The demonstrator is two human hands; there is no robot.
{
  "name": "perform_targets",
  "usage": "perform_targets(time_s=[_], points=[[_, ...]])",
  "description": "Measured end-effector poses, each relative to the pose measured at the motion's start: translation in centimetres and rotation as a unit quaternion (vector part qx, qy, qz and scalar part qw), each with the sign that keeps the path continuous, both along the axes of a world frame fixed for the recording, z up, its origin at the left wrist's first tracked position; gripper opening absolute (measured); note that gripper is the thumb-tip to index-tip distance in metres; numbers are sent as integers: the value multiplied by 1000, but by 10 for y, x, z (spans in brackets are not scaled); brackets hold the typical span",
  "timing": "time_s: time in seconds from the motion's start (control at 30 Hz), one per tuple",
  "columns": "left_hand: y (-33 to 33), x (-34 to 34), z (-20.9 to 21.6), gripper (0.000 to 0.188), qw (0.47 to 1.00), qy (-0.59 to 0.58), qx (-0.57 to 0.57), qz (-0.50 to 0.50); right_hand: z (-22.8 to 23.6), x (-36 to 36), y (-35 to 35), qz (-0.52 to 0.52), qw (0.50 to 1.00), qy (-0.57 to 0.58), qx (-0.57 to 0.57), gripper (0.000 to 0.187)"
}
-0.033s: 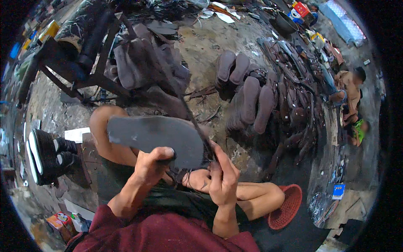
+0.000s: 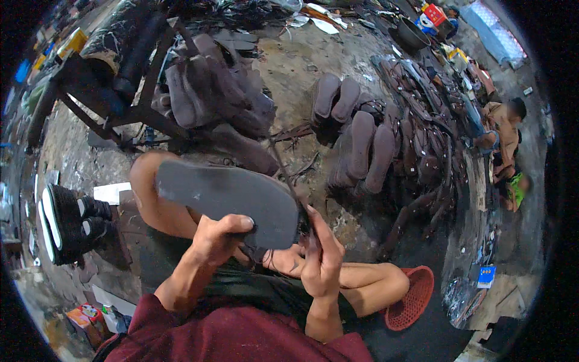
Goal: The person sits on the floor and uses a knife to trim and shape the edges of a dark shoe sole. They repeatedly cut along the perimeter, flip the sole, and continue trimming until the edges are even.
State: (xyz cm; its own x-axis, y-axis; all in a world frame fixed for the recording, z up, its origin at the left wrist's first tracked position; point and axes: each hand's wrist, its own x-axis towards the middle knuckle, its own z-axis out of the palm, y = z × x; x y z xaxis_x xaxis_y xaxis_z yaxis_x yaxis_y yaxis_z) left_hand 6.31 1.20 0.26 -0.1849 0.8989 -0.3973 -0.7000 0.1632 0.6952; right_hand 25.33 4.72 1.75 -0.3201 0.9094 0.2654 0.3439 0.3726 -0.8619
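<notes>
A dark grey shoe sole point(image 2: 232, 196) is held flat side up above my crossed legs. My left hand point(image 2: 223, 238) grips its near edge, thumb pressed on top and fingers hidden underneath. At the sole's right end my right hand point(image 2: 322, 250) is closed around a thin dark strip point(image 2: 284, 166). The strip runs up and away from those fingers, beside the sole's rounded edge. Whether it is joined to the sole I cannot tell.
Brown soles point(image 2: 220, 90) lie heaped ahead, with stacked soles point(image 2: 362, 145) to their right beside a pile of dark straps point(image 2: 422, 139). A metal stand point(image 2: 111, 114) is at far left, black-and-white footwear point(image 2: 57, 226) below it. A red basket point(image 2: 416, 295) stands by my right knee.
The sole's right end has tilted slightly toward me. The strip, which stretched far up across the heap, now shows a shorter length. My hands have hardly moved.
</notes>
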Motion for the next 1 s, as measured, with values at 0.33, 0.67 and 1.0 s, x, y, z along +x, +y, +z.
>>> perform_targets(time_s=[0.33,0.67,1.0], points=[[24,-7,16,35,986,-3,-36,162,-55,18,-36,7,999,5,-43,36],[19,-18,-4,40,993,-21,-66,96,-51,81,-67,9,990,-92,-110,35],[-21,-37,-34,53,991,116,-64,10,-42,-16,-5,122,971,-118,-171,34]])
